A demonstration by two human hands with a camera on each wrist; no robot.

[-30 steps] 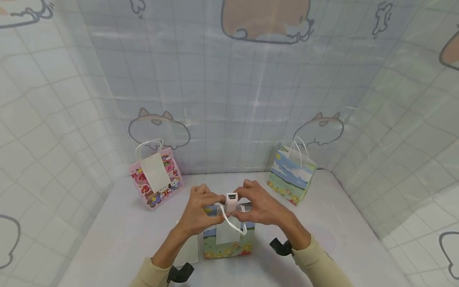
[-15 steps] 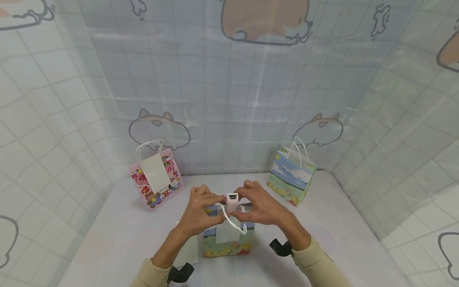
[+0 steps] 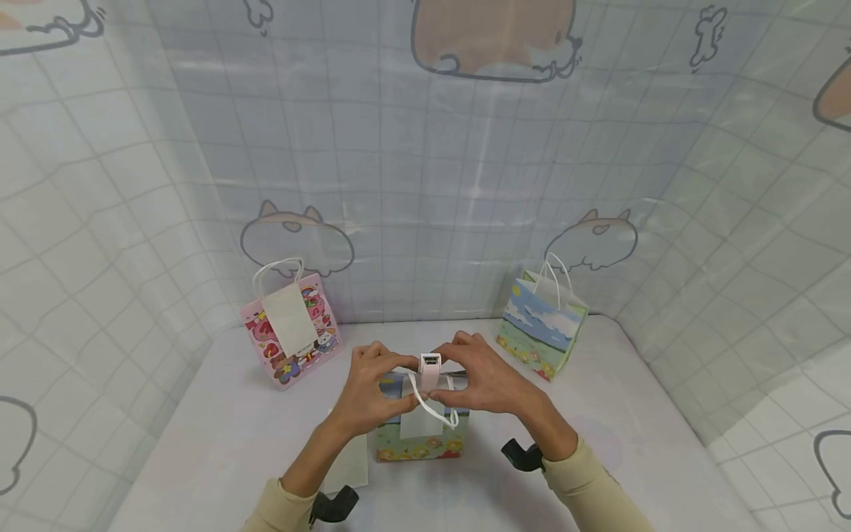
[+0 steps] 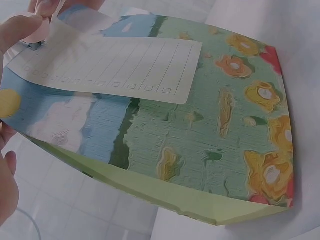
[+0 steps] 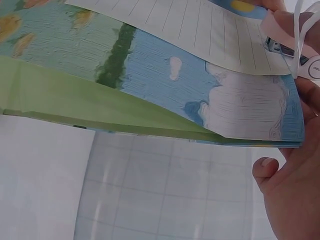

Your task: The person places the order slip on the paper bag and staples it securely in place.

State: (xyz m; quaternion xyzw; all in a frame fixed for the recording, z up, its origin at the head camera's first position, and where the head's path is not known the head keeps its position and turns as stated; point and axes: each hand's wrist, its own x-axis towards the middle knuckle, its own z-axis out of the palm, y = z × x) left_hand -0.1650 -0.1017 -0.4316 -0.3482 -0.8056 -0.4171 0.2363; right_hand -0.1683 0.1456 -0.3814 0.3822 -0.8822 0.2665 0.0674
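Above the table, a small pale pink stapler (image 3: 431,377) straddles the top edge of a paper gift bag (image 3: 419,449) printed with sky and flowers. My left hand (image 3: 367,388) pinches the stapler from the left, index finger above and thumb below. From the other side, my right hand (image 3: 484,378) pinches it the same way. A lined paper slip (image 4: 125,70) with small checkboxes lies against the bag's front, its top end under the stapler's metal nose in both wrist views. The bag's white cord handle (image 3: 435,415) hangs forward over the slip.
A pink cartoon-print gift bag (image 3: 326,314) with a white slip on its front leans at the back left. Another sky-and-flower bag (image 3: 541,321) stands back right. Near my left forearm, pale paper (image 3: 351,465) lies on the white table (image 3: 219,443). Patterned curtains (image 3: 425,162) surround the table.
The bag's lower edge has swung up and away from me in the head view. The stapler and both hands have risen very slightly, with their hold unchanged.
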